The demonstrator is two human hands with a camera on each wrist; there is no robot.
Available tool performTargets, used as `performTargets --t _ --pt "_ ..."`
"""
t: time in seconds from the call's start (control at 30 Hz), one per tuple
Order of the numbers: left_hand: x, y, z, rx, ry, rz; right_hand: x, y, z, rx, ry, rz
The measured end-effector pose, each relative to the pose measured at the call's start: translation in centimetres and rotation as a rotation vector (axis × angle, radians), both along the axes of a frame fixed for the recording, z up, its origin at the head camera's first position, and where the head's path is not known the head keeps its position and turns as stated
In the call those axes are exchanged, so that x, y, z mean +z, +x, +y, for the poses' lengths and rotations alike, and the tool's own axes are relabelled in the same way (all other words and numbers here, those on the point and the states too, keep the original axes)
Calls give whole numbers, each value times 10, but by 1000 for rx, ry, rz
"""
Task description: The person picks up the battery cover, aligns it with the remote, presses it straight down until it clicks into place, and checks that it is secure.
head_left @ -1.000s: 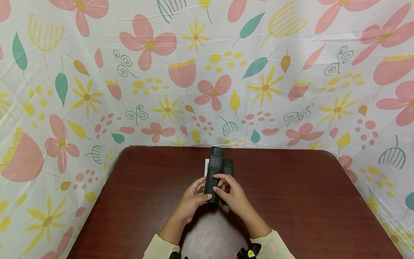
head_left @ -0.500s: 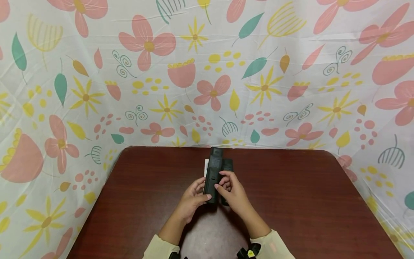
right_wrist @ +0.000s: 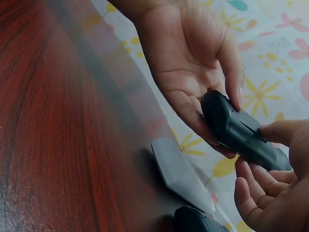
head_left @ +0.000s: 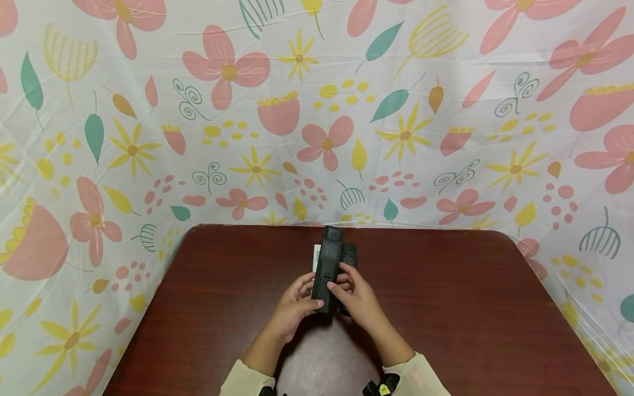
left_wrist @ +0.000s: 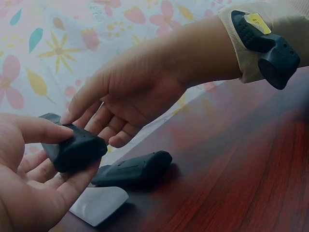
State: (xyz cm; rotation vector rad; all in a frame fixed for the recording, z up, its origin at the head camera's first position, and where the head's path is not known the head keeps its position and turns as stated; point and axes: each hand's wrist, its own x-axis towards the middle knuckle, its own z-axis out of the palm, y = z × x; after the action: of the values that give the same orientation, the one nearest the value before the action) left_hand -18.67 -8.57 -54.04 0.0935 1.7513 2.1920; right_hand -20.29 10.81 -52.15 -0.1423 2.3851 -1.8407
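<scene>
Over the table, both hands hold a long black remote control (head_left: 331, 247), its back with a notched cover seam facing up. My left hand (head_left: 292, 308) grips the near end, thumb on top and fingers underneath, as the left wrist view also shows. On the other side my right hand (head_left: 362, 297) pinches it, with its thumb on the back face near the notch and its fingers at the right edge and below. A second black remote control (left_wrist: 137, 169) lies on the table under the hands. Beside that one is a white remote-like piece (left_wrist: 99, 205), mostly hidden in the head view.
The dark red wooden table (head_left: 446, 297) spreads out on both sides of the hands. A flower-printed cloth (head_left: 317, 110) hangs behind and around it. Each sleeve carries a black wrist camera (left_wrist: 280, 60).
My right index finger has moved off the remote control's back to its right edge, uncovering the notch. My right thumb stays on the face; the left hand keeps its grip.
</scene>
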Motion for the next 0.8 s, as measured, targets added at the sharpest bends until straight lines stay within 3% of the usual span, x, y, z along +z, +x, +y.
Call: performTargets --t 0.33,0.8 --pt "-1 -1 1 27 21 -6 -3 -1 -1 -7 1 1" --pt "-5 -1 0 39 13 47 -3 0 -2 10 6 20"
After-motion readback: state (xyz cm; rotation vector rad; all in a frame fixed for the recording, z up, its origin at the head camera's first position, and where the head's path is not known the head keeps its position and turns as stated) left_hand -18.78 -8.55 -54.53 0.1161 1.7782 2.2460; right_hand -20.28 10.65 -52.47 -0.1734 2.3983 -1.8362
